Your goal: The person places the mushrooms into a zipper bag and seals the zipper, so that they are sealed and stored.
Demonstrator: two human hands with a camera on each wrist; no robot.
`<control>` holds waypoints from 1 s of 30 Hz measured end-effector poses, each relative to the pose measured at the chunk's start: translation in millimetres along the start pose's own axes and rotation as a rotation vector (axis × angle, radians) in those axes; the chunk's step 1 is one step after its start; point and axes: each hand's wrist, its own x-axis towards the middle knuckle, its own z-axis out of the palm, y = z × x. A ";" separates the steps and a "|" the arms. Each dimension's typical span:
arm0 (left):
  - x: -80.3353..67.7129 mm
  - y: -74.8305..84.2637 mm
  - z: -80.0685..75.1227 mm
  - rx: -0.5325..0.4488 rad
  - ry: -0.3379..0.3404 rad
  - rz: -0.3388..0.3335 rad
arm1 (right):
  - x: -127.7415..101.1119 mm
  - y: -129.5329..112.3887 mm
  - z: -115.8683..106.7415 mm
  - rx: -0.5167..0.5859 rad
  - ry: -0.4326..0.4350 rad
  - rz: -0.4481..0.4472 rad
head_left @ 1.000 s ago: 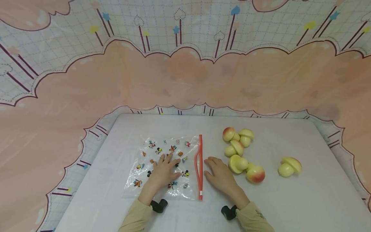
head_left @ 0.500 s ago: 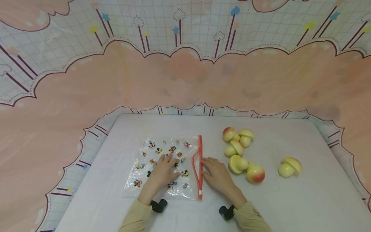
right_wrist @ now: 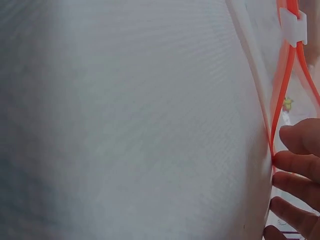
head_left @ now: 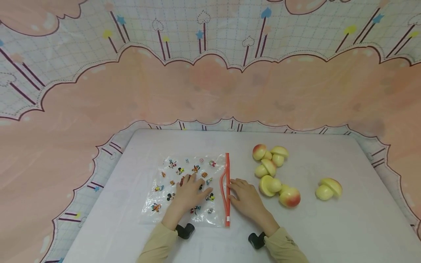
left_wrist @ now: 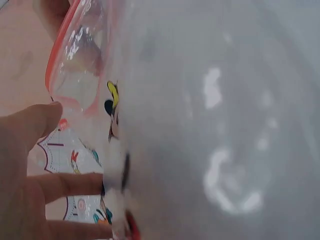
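Note:
A clear zip bag [head_left: 184, 182] printed with small cartoon figures lies flat on the white table [head_left: 329, 226]. Its red zip strip [head_left: 227, 171] runs along the right edge, and the mouth gapes a little in the middle. My left hand [head_left: 192, 190] rests flat on the bag with the fingers spread. The fingertips of my right hand [head_left: 241, 193] touch the red strip from the right. In the left wrist view, my fingers [left_wrist: 30, 165] lie beside the bag's film [left_wrist: 200, 125]. In the right wrist view, my fingertips [right_wrist: 300, 165] meet the red strip [right_wrist: 282, 90] near its white slider [right_wrist: 293, 25].
Several cut apple pieces [head_left: 269, 162] lie in a cluster right of the bag. A reddish one [head_left: 290, 197] sits nearest my right hand, and a yellow pair [head_left: 329, 188] lies further right. A pink and checked cloth [head_left: 210, 84] hangs behind the table.
My right hand has slid left until its fingertips reach the red strip, and the strip's middle has bowed left. My left hand has shifted slightly right on the bag.

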 end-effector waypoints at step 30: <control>7.8 66.2 17.3 0.154 0.074 -0.116 | -1.9 -1.7 3.7 -0.050 0.041 -0.028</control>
